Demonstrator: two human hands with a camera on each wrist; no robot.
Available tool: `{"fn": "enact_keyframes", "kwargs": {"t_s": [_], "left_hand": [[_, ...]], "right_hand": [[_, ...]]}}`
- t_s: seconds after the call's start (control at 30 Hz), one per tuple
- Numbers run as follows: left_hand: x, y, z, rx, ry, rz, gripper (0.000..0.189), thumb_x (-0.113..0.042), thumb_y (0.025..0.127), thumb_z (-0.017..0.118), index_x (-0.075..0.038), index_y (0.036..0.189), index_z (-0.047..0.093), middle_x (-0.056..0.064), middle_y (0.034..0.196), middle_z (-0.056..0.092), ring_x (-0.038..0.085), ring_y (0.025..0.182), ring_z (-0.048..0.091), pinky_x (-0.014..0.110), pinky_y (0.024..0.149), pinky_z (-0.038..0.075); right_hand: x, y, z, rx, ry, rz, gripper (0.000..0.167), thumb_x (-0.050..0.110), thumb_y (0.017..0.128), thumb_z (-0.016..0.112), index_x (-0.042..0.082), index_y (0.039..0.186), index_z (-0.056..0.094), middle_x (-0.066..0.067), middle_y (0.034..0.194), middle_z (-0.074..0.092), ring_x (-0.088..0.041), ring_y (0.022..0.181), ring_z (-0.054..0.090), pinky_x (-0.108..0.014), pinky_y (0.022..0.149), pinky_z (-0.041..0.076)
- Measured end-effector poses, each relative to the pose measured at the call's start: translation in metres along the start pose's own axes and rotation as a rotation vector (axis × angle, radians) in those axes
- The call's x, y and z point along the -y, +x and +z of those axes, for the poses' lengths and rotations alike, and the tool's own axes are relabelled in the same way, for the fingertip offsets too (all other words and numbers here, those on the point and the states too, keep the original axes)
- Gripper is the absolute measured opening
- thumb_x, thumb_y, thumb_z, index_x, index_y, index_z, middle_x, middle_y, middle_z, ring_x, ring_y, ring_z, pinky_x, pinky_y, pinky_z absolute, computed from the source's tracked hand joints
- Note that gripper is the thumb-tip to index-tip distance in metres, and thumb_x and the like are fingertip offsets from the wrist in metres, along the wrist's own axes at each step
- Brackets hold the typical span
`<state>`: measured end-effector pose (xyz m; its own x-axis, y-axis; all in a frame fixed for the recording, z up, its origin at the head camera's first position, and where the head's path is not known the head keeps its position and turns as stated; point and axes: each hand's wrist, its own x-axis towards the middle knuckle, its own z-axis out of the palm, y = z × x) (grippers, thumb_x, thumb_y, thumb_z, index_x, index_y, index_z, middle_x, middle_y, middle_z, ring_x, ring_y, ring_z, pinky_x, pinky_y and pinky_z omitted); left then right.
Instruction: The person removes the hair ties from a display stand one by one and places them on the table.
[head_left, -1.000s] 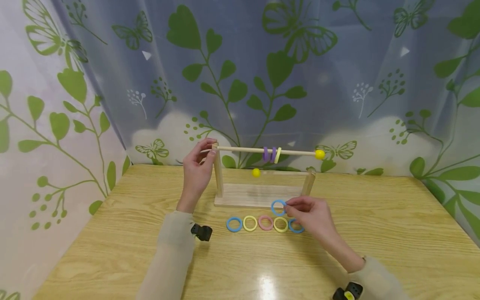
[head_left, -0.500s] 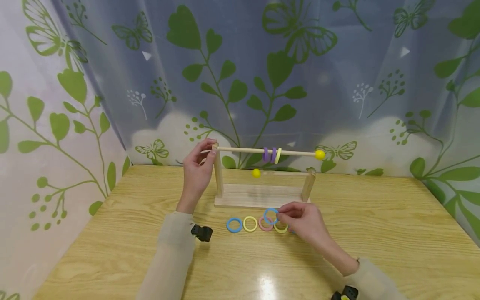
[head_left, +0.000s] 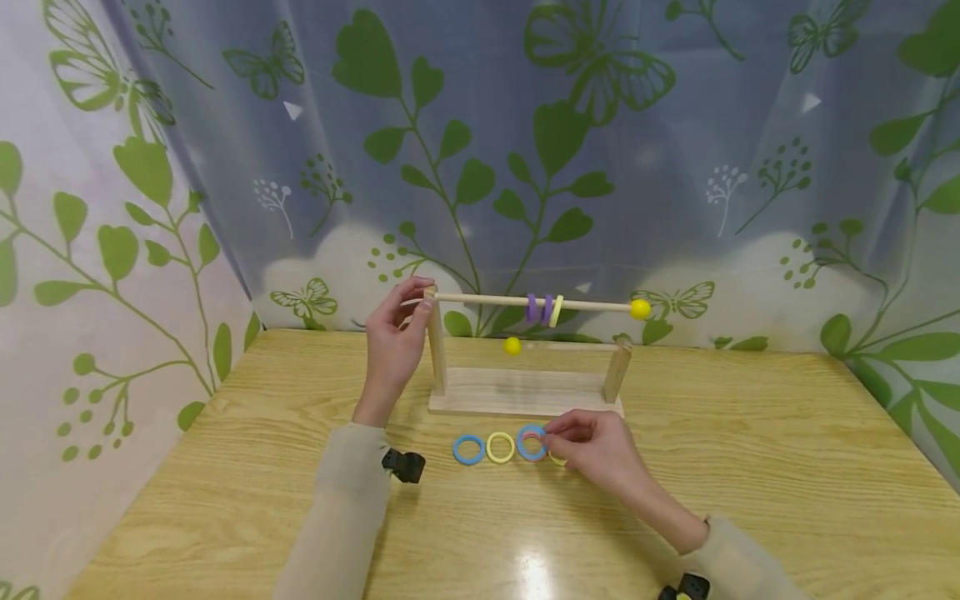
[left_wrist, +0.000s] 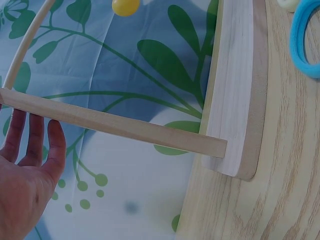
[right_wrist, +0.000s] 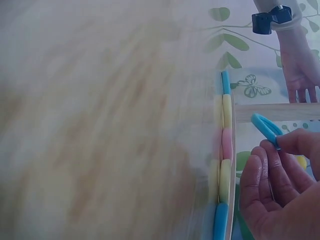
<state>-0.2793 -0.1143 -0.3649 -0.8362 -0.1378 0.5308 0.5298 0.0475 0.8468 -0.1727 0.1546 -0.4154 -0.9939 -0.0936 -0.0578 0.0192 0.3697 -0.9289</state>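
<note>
At the top of the left post [head_left: 437,354] of a wooden stand [head_left: 517,403], my left hand [head_left: 396,337] grips the post between thumb and fingers. My right hand [head_left: 603,446] pinches a blue ring [right_wrist: 263,125] by its edge. In the head view that ring overlaps a pink ring [right_wrist: 227,143] in the row on the table. The row also has a blue ring [head_left: 456,450] and a yellow ring [head_left: 489,447] at left. Another yellow ring [right_wrist: 225,180] and a blue ring [right_wrist: 220,220] are partly or wholly behind my right hand in the head view.
Two purple rings [head_left: 531,309] and a pale yellow ring [head_left: 556,311] hang on the upper dowel [head_left: 480,298], which ends in a yellow ball [head_left: 640,309]. A lower dowel [head_left: 566,347] with a yellow ball [head_left: 512,346] extends from the right post [head_left: 617,375]. A patterned curtain [head_left: 480,167] hangs behind.
My right hand has moved left and slightly toward me with the blue ring, from near the stand's base to over the pink ring. The left hand has stayed on the post.
</note>
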Motion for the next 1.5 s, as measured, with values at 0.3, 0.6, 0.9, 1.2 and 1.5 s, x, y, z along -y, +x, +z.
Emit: {"fn": "enact_keyframes", "kwargs": {"t_s": [0.3,0.6,0.9,1.2,1.5], "left_hand": [[0.000,0.000,-0.001,-0.002,0.008,0.003,0.023,-0.004,0.100,0.061,-0.001,0.123,0.069,0.015,0.113,0.067,0.008,0.092,0.067,0.017,0.077,0.056],[-0.001,0.000,0.000,-0.002,0.000,0.005,0.023,-0.004,0.100,0.061,-0.001,0.122,0.069,0.014,0.112,0.068,0.008,0.091,0.067,0.017,0.076,0.056],[-0.001,-0.001,-0.001,0.000,0.008,0.000,0.024,-0.005,0.101,0.061,-0.002,0.123,0.069,0.014,0.114,0.067,0.008,0.093,0.067,0.018,0.077,0.056],[-0.002,-0.001,-0.001,0.001,0.008,0.003,0.024,-0.004,0.100,0.061,-0.001,0.123,0.069,0.016,0.114,0.067,0.010,0.093,0.067,0.019,0.077,0.056],[-0.002,0.000,-0.001,0.001,0.014,0.005,0.024,-0.005,0.100,0.061,-0.002,0.123,0.069,0.017,0.114,0.068,0.011,0.093,0.067,0.018,0.077,0.056]], "right_hand": [[0.002,-0.002,0.010,0.047,0.002,0.002,0.014,0.012,0.088,0.078,0.003,0.099,0.077,-0.005,0.083,0.077,-0.016,0.071,0.067,-0.027,0.057,0.056],[0.005,-0.003,0.018,0.095,0.002,-0.015,0.018,0.017,0.087,0.080,0.004,0.100,0.078,-0.006,0.088,0.078,-0.015,0.070,0.066,-0.025,0.057,0.055],[0.004,-0.003,0.027,0.110,0.004,-0.034,0.017,0.012,0.085,0.079,0.002,0.098,0.077,-0.007,0.083,0.077,-0.015,0.067,0.067,-0.025,0.058,0.056],[0.003,0.000,0.036,0.179,-0.047,-0.079,0.010,0.012,0.086,0.078,0.005,0.092,0.077,-0.007,0.079,0.077,-0.014,0.064,0.067,-0.024,0.055,0.056],[0.007,0.000,0.044,0.214,-0.077,-0.055,0.009,0.014,0.085,0.078,0.007,0.091,0.077,-0.003,0.076,0.075,-0.013,0.058,0.064,-0.024,0.053,0.052]]}}
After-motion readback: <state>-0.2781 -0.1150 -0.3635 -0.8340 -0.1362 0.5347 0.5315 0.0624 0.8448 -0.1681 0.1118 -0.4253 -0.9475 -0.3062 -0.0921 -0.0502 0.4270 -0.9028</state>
